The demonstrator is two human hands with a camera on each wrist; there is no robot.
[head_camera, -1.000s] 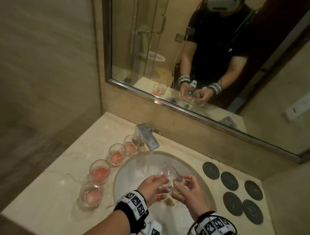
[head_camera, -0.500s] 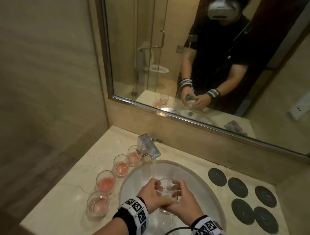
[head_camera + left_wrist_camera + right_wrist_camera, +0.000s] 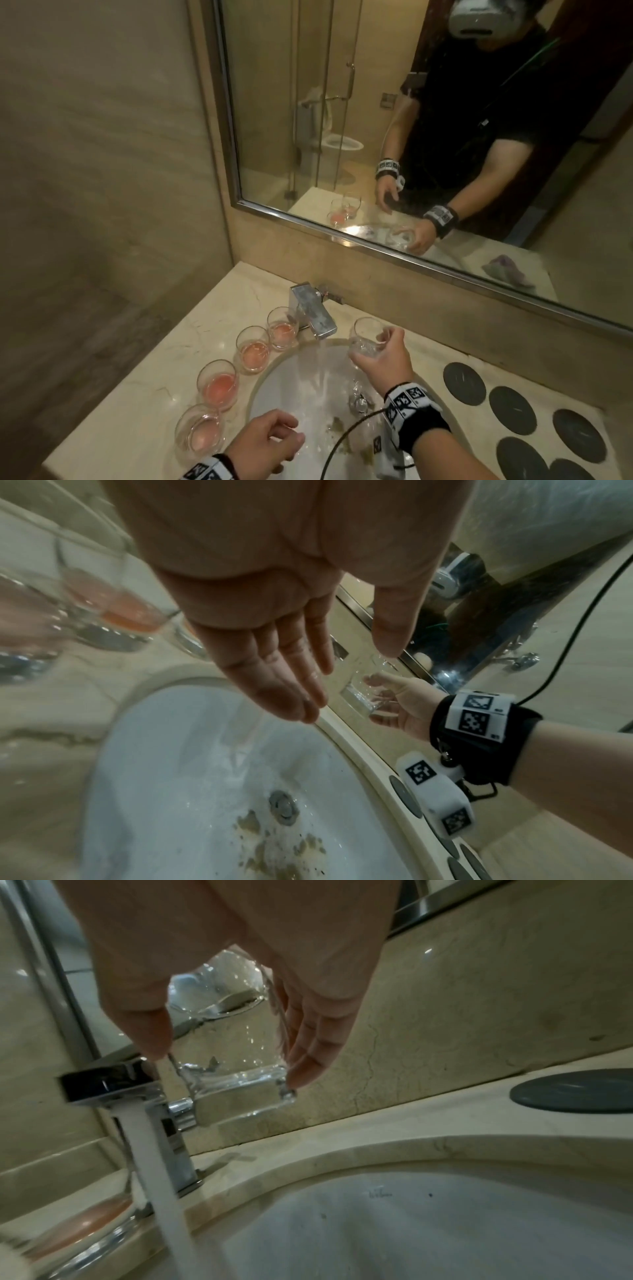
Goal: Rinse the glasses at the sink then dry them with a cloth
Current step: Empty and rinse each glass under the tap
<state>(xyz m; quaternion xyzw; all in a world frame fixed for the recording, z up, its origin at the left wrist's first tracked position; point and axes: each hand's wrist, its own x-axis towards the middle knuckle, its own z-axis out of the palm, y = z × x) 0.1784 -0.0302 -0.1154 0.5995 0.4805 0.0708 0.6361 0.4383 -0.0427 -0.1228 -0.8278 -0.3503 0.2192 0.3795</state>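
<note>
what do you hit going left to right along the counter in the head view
four glasses with pink liquid → faucet → clear glass held in the right hand → dark round coasters

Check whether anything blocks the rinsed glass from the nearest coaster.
Nothing visible does. The right hand holds the clear glass above the basin's far rim; bare counter lies between it and the nearest dark coaster.

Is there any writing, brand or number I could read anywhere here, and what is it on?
No readable words or numbers.
Wristbands: black-and-white square codes, no letters.
Basin: a tiny mark near the rim, too small to read.
Wrist camera: square codes only.
</note>
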